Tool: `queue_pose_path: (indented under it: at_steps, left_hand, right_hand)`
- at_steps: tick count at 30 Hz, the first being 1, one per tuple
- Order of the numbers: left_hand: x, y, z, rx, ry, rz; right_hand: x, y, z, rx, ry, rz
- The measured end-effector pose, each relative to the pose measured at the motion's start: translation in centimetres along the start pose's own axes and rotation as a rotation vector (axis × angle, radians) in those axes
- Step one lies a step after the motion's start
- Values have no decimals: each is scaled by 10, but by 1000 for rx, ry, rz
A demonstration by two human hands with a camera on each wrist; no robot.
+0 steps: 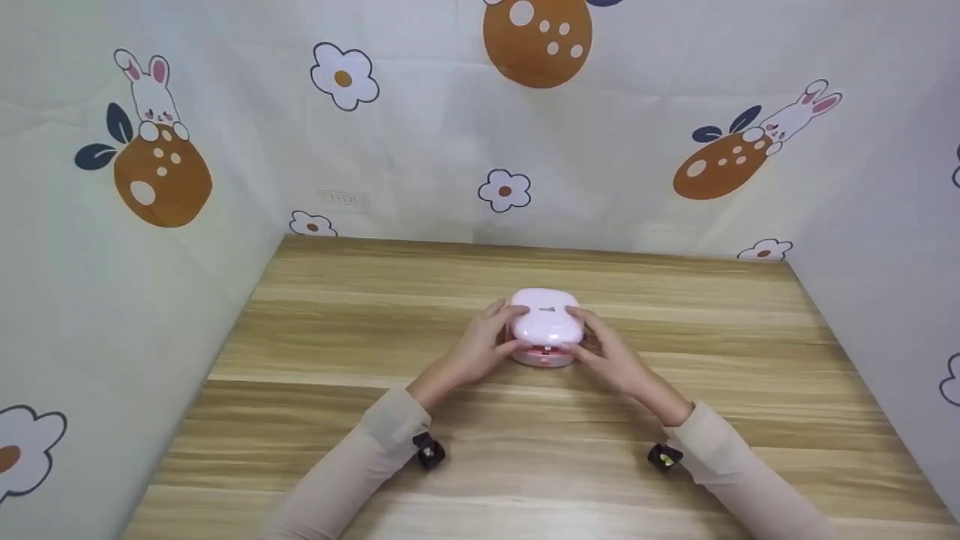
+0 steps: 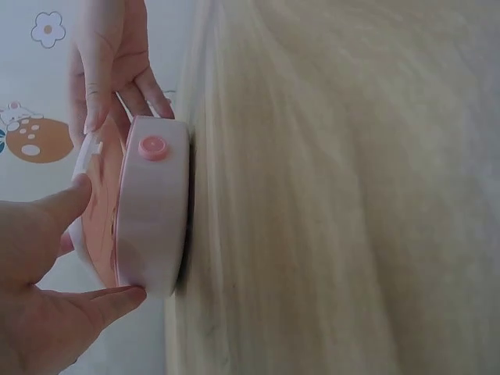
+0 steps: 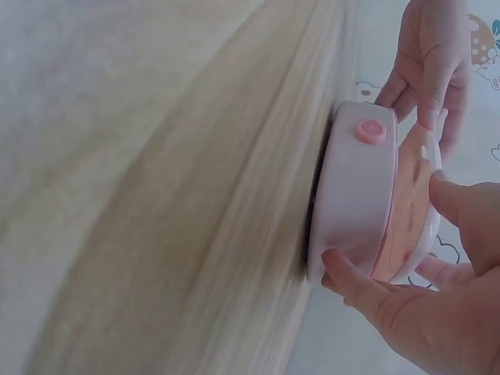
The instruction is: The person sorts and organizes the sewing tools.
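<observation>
A small rounded pink case (image 1: pixel 545 324) sits on the wooden table (image 1: pixel 360 315), its lid raised a crack so a darker pink inside shows. My left hand (image 1: pixel 508 328) grips its left side and my right hand (image 1: pixel 586 330) grips its right side. In the left wrist view the case (image 2: pixel 152 219) has a round pink button (image 2: pixel 153 147) on its side. There my left hand (image 2: pixel 109 242) has the thumb at the lid's edge and a finger by the base. The right wrist view shows my right hand (image 3: pixel 384 221) holding the case (image 3: pixel 355 195) the same way.
Cloth walls printed with rabbits and flowers (image 1: pixel 150 150) close in the table at the left, back and right. Bare wood surrounds the case. Small black wrist cameras (image 1: pixel 429 452) sit on both pale sleeves near the front.
</observation>
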State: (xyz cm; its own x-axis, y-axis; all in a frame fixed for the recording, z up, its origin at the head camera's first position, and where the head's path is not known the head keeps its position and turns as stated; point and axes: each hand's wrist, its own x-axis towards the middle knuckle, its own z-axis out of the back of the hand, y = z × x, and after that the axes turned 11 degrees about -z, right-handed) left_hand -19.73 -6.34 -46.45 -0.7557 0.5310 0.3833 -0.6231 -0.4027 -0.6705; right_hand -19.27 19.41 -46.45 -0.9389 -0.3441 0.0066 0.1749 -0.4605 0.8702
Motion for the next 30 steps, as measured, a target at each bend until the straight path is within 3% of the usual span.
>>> queue_pose_path:
  at_steps: [18,30]
  left_hand:
    - [-3,-1,-6,-27,-15,4]
    - [-3,-2,-9,4,-22,-36]
  right_hand:
    - [-3,-1,-8,-15,-50,-44]
    - [-6,2,-8,-178,-97,-44]
